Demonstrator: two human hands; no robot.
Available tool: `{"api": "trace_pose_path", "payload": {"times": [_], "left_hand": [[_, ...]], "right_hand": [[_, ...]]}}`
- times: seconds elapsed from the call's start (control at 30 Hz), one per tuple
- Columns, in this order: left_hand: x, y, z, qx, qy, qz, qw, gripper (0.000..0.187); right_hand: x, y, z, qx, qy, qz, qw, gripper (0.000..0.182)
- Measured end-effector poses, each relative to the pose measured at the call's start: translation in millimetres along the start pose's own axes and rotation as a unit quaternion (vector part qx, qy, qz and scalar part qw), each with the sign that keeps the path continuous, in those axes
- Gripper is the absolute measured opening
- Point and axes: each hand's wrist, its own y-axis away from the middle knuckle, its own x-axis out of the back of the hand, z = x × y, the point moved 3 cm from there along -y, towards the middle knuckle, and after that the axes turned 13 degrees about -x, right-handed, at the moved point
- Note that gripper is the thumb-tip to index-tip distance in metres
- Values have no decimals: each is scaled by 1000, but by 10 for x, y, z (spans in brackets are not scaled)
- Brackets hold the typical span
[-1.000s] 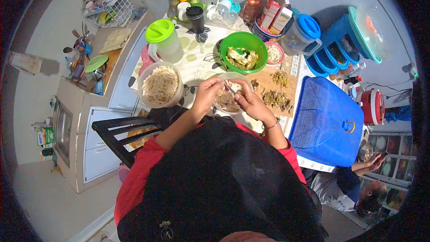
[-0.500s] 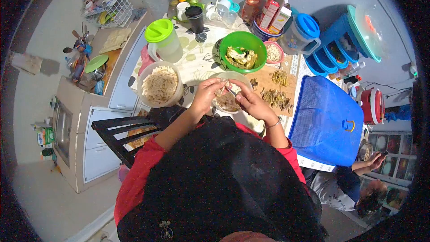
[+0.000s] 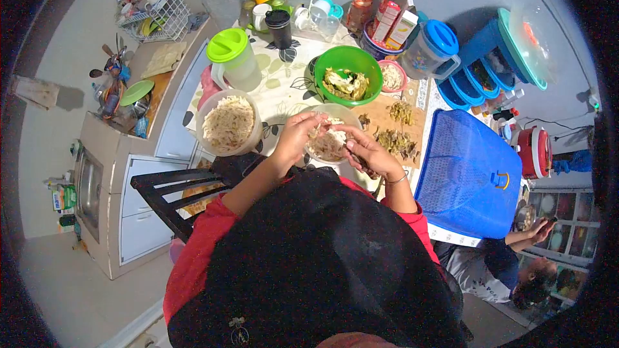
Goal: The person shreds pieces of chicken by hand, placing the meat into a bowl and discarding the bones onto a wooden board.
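My left hand (image 3: pixel 301 136) is closed, pinching a small pale piece of food above a translucent bowl (image 3: pixel 349 116) of pale shreds. My right hand (image 3: pixel 373 153) is wrapped round a small knife (image 3: pixel 369 171), mostly hidden in the palm, while its thumb and forefinger reach towards the piece. Just behind stands a green bowl (image 3: pixel 371 64) with greenish-brown and whitish pieces. To the left is a round tub (image 3: pixel 229 124) heaped with pale shreds. Dark greenish scraps (image 3: pixel 394 142) lie in piles on a wooden board (image 3: pixel 416 119) at the right.
A blue mesh food cover (image 3: pixel 464 180) takes up the table's right side. A green-lidded pitcher (image 3: pixel 242 67), black tumbler (image 3: pixel 280 29), small pink bowl (image 3: pixel 392 76) and blue-lidded pitcher (image 3: pixel 429 51) stand behind. A black chair (image 3: pixel 174 196) is at left; another person (image 3: pixel 490 274) sits at right.
The knife blade, earlier pointing at the piece between my hands, has swung back into my right palm. My right thumb and forefinger have come to the piece. My left hand has barely moved.
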Motion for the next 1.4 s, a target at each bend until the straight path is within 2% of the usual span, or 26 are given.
{"api": "trace_pose_path", "payload": {"times": [0.1,0.13,0.23,0.37,0.4,0.5,0.57,0.73,0.8,0.87,0.9,1.0,1.07,1.2,1.3,1.4], "left_hand": [[-6,-3,35,12,62,4,998,22],[10,-19,8,2,68,-10,998,23],[30,-61,-63,-21,49,-27,998,26],[-17,-64,-43,-54,10,-40,998,31],[-21,-60,-44,-56,5,-37,998,32],[-18,-57,-26,-54,-7,-31,998,33],[-10,-51,1,-38,-9,-30,999,34],[23,-53,-15,-66,-40,-35,996,33],[29,-50,-9,-83,-56,-40,994,34],[32,-48,-4,-93,-62,-44,993,35],[14,-37,33,-70,-34,-31,997,36],[19,-29,88,-11,73,-4,997,39],[175,-116,-21,15,171,-8,985,40],[183,-133,-47,-29,154,-31,987,41],[170,-121,-34,-26,156,-26,987,40],[133,-89,-26,-17,180,2,984,36]], "right_hand": [[86,-9,53,6,-33,73,997,38],[118,-52,95,-7,-17,91,996,37],[51,-101,47,40,84,137,986,37],[-50,-274,85,112,106,129,980,37],[-103,-216,-27,77,129,133,980,37],[-93,-318,29,114,184,162,963,38],[-87,-350,39,114,178,158,965,37],[-93,-376,31,117,175,154,965,37],[-111,-341,-16,87,137,142,977,37],[-124,-283,-77,41,33,115,992,36],[-120,-268,-82,17,-18,101,995,35],[-37,-244,-92,35,-88,137,986,33],[132,-358,127,35,16,167,985,33],[76,-336,211,24,132,206,969,33],[-13,-345,147,63,132,145,979,34],[-160,-233,-12,11,22,90,996,35]]}}
